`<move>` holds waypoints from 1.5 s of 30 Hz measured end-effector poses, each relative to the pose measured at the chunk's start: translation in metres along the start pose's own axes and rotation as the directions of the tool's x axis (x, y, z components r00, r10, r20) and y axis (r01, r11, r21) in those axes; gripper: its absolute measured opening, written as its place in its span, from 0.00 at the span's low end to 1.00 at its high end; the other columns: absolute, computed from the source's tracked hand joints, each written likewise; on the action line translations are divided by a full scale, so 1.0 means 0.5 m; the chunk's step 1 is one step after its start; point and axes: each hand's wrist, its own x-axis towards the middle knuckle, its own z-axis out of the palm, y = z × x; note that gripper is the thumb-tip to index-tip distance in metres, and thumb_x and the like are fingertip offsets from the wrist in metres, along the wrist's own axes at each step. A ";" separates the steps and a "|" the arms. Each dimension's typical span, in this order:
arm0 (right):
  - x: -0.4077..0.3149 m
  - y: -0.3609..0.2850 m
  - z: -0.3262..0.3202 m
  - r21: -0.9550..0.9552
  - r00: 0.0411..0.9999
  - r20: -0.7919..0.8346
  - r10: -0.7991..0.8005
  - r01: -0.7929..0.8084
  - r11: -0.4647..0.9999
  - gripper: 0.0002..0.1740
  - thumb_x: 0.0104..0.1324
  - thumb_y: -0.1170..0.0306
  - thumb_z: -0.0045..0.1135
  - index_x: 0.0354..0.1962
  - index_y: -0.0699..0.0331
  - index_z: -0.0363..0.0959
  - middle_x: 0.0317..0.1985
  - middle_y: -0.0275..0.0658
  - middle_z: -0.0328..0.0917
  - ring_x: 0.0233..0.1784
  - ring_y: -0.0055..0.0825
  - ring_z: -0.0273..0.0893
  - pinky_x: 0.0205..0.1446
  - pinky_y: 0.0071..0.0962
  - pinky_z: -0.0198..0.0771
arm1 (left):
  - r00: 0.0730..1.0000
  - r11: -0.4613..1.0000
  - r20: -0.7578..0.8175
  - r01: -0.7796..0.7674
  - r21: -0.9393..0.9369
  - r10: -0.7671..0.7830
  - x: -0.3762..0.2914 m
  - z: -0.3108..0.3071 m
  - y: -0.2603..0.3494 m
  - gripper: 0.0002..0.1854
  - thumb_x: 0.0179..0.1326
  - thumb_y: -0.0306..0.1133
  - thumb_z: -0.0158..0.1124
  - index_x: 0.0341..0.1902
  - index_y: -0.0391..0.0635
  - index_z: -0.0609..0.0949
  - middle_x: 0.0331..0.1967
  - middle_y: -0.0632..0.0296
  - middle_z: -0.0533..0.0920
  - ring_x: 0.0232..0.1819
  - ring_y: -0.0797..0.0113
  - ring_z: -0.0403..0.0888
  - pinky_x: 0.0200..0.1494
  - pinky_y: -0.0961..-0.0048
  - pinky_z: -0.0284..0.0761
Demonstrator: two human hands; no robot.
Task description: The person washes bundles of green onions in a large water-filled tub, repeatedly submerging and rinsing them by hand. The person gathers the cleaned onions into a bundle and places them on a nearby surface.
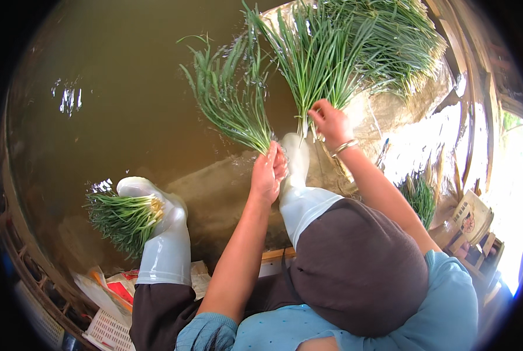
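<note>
My left hand [270, 173] is closed around the lower ends of a wet bunch of green scallion- or chive-like stalks [233, 96]. Its leaves fan out over the brown water [125, 109]. Beside the pale stem ends of another bunch [307, 74] is my right hand [331, 125], its fingers bent and a bangle on the wrist. Whether those fingers grip any stems is not clear. Just below these stem ends is my right white rubber boot [296, 160]. A further bunch [123, 217] rests against my left boot [167, 210], roots toward the boot.
A large heap of the same greens [388, 48] lies on pale sacking [353, 114] at the upper right. More greens [419, 197] are by my right arm. A bucket with writing [472, 215] stands at the right, and a perforated white crate [108, 331] at the lower left.
</note>
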 end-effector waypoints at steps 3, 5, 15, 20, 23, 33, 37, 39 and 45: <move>-0.019 -0.001 0.054 -0.244 1.000 0.024 -0.005 0.010 0.970 0.20 0.61 0.51 0.59 0.35 0.60 0.72 0.20 0.39 0.78 0.25 0.39 0.78 0.28 0.37 0.71 | 0.959 0.961 0.070 -0.271 -0.059 0.275 -0.006 0.085 0.057 0.14 0.71 0.42 0.51 0.30 0.50 0.69 0.17 0.76 0.57 0.16 0.83 0.50 0.20 0.82 0.45; -0.005 -0.015 0.062 -0.319 0.999 0.029 0.027 -0.017 0.948 0.21 0.60 0.50 0.59 0.32 0.61 0.72 0.20 0.40 0.78 0.25 0.40 0.78 0.29 0.38 0.71 | 0.900 0.911 0.141 -0.408 -0.056 0.412 -0.011 0.112 0.104 0.12 0.71 0.40 0.50 0.33 0.49 0.71 0.18 0.75 0.59 0.18 0.82 0.52 0.21 0.82 0.49; -0.033 -0.093 0.032 0.248 0.934 0.341 -0.109 0.023 0.969 0.19 0.68 0.56 0.47 0.26 0.61 0.73 0.19 0.41 0.77 0.23 0.40 0.77 0.30 0.38 0.70 | 0.967 0.920 -0.224 -0.024 0.392 0.121 0.030 0.049 0.023 0.15 0.72 0.39 0.47 0.51 0.41 0.73 0.40 0.59 0.80 0.39 0.69 0.80 0.45 0.72 0.78; -0.037 -0.086 0.078 -0.157 0.921 0.211 -0.328 0.363 0.918 0.18 0.67 0.56 0.47 0.23 0.57 0.72 0.19 0.38 0.77 0.22 0.38 0.78 0.25 0.37 0.70 | 0.952 0.874 -0.306 0.142 0.466 0.008 0.044 0.014 0.009 0.14 0.72 0.43 0.47 0.45 0.44 0.72 0.30 0.63 0.78 0.28 0.74 0.74 0.33 0.76 0.73; -0.047 -0.072 0.090 -0.186 0.877 0.096 -0.471 0.481 0.857 0.14 0.62 0.58 0.51 0.20 0.54 0.71 0.17 0.34 0.76 0.20 0.34 0.77 0.21 0.34 0.69 | 0.970 0.933 -0.241 0.122 0.339 -0.039 0.056 -0.002 0.015 0.16 0.72 0.46 0.47 0.42 0.45 0.73 0.24 0.66 0.74 0.21 0.78 0.63 0.26 0.79 0.63; -0.104 -0.102 0.027 0.087 0.654 -0.011 -0.756 0.754 0.651 0.08 0.57 0.63 0.58 0.24 0.53 0.69 0.21 0.32 0.73 0.21 0.31 0.74 0.21 0.32 0.68 | 0.961 0.961 -0.275 0.106 0.256 -0.032 0.047 -0.002 0.020 0.17 0.69 0.49 0.52 0.32 0.50 0.73 0.19 0.70 0.70 0.19 0.78 0.58 0.24 0.80 0.57; -0.057 -0.112 0.013 0.028 0.838 -0.256 -0.483 0.506 0.862 0.02 0.62 0.73 0.55 0.29 0.59 0.71 0.21 0.34 0.74 0.19 0.26 0.73 0.22 0.24 0.68 | 0.976 0.938 -0.216 0.112 0.327 -0.041 0.042 -0.021 0.045 0.16 0.69 0.47 0.54 0.34 0.47 0.73 0.18 0.73 0.63 0.19 0.79 0.57 0.23 0.82 0.54; -0.003 -0.094 0.008 0.536 0.999 0.033 0.011 -0.027 0.844 0.06 0.67 0.74 0.48 0.38 0.62 0.75 0.28 0.33 0.79 0.22 0.18 0.75 0.24 0.19 0.70 | 0.979 0.947 -0.198 0.115 0.300 -0.056 0.034 -0.033 0.047 0.17 0.69 0.48 0.53 0.33 0.47 0.71 0.18 0.74 0.61 0.19 0.80 0.56 0.23 0.82 0.53; 0.100 -0.053 0.013 0.701 0.987 0.103 0.123 -0.160 0.695 0.15 0.66 0.72 0.46 0.49 0.65 0.73 0.31 0.39 0.80 0.24 0.20 0.77 0.29 0.21 0.74 | 0.990 0.942 -0.130 0.101 0.320 -0.062 0.019 -0.060 0.052 0.16 0.70 0.47 0.53 0.30 0.50 0.69 0.18 0.75 0.58 0.20 0.80 0.55 0.23 0.81 0.52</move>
